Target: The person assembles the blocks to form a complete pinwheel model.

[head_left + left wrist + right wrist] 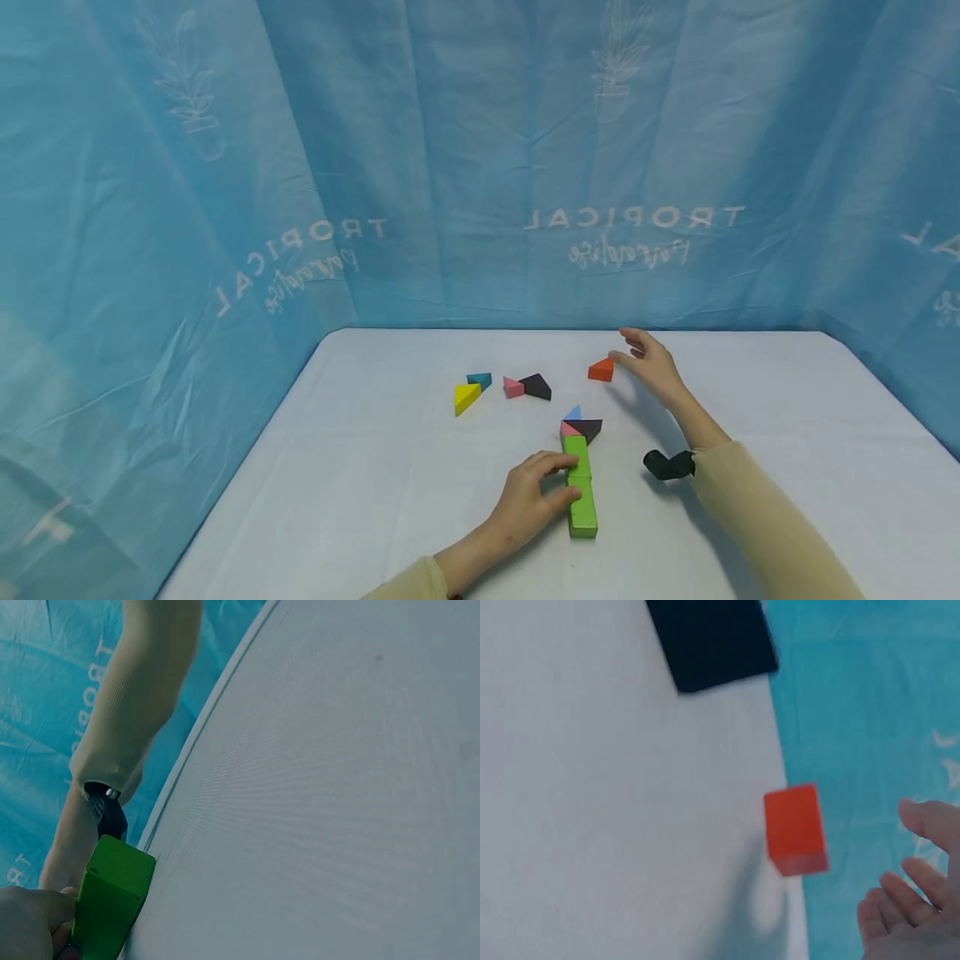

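Two green blocks lie end to end at mid-table in the head view, the far one (577, 448) against small pieces and the near one (583, 515) toward me. My left hand (528, 500) touches their left side, thumb at the near block and forefinger at the far one. The left wrist view shows the end of a green block (112, 900) beside that hand (34, 922). Farther back, my right hand (651, 367) hovers beside an orange triangular block (601, 370), fingers spread loosely. In the right wrist view, the orange block (795, 829) stands apart from this hand (915, 900).
Beyond the green blocks sit pink (569, 429), black (587, 427) and light blue (573, 413) triangles. Farther left are yellow (467, 397), teal (480, 380), pink (513, 387) and black (536, 386) pieces. A blue curtain (480, 167) surrounds the white table (337, 467).
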A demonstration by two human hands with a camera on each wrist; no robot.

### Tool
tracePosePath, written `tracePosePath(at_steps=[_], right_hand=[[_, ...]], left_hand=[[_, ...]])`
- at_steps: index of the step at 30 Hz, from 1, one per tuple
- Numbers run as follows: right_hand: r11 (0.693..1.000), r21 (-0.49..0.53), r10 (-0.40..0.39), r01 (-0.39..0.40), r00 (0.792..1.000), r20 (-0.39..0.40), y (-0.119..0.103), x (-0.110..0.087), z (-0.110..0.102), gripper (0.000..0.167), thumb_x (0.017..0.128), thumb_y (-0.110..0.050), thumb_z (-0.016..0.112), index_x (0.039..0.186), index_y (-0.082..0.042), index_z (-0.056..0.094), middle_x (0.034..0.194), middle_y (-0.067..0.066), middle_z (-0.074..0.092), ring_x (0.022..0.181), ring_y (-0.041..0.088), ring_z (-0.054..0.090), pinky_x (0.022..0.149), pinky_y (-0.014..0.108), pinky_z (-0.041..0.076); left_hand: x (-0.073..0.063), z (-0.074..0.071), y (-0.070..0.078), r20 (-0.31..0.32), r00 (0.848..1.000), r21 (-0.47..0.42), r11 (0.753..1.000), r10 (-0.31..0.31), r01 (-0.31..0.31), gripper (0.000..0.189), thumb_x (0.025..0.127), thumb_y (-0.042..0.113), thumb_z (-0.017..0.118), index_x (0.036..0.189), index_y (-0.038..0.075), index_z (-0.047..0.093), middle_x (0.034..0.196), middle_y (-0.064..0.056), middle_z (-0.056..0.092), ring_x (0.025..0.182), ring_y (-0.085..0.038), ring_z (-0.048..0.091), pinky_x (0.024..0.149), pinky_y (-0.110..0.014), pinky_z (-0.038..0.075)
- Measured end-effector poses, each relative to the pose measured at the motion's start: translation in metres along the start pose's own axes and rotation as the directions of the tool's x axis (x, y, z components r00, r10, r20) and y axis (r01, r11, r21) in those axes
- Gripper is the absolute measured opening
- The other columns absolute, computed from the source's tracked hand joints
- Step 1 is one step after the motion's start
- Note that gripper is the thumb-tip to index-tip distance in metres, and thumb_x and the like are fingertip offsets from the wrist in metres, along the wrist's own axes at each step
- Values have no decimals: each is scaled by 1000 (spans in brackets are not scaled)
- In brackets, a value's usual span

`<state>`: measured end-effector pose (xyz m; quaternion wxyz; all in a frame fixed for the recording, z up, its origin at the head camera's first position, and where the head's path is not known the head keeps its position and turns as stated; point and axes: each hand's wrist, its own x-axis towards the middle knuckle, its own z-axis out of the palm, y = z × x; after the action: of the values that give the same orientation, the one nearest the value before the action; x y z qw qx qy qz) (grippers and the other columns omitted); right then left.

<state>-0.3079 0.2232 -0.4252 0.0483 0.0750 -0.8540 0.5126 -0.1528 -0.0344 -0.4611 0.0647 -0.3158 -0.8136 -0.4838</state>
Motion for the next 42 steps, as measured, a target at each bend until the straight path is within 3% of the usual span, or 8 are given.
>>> tracePosePath(at_steps=[5,11,20,34,42], right_hand=[[998,12,65,-66,997,48,14,8,-2,79,90,-21,66,148,1,17,151,24,21,136,41,23,108,51,25],[997,22,69,-72,992,102,21,16,1,88,88,-22,68,150,-1,9,152,23,16,136,43,21,107,53,25],[997,9,73,-75,990,118,29,25,3,84,87,-22,69,148,2,16,149,24,25,135,41,26,107,52,27],[993,107,22,-39,988,154,35,15,7,78,86,-17,70,145,6,24,142,26,36,131,38,33,108,44,29],[995,96,-12,-5,985,171,36,11,7,73,85,-16,71,143,5,31,138,27,41,126,40,40,104,48,33]], left_hand=[[0,2,2,11,1000,-3,1000,-10,10,36,88,20,68,120,6,61,114,1,62,106,-9,56,90,-25,47],[1,0,2,-4,1000,13,1000,10,-10,36,87,19,69,119,6,61,114,0,62,106,-9,57,90,-24,47],[3,-1,1,7,1000,1,1000,18,-18,35,88,19,68,120,6,61,114,0,62,106,-10,57,89,-23,47],[2,1,2,3,1000,-10,1000,0,0,35,87,17,69,120,6,61,115,0,62,107,-8,56,90,-22,47],[2,0,2,2,1000,-8,1000,10,-10,35,87,16,69,119,5,61,114,0,62,107,-8,56,90,-22,46]])
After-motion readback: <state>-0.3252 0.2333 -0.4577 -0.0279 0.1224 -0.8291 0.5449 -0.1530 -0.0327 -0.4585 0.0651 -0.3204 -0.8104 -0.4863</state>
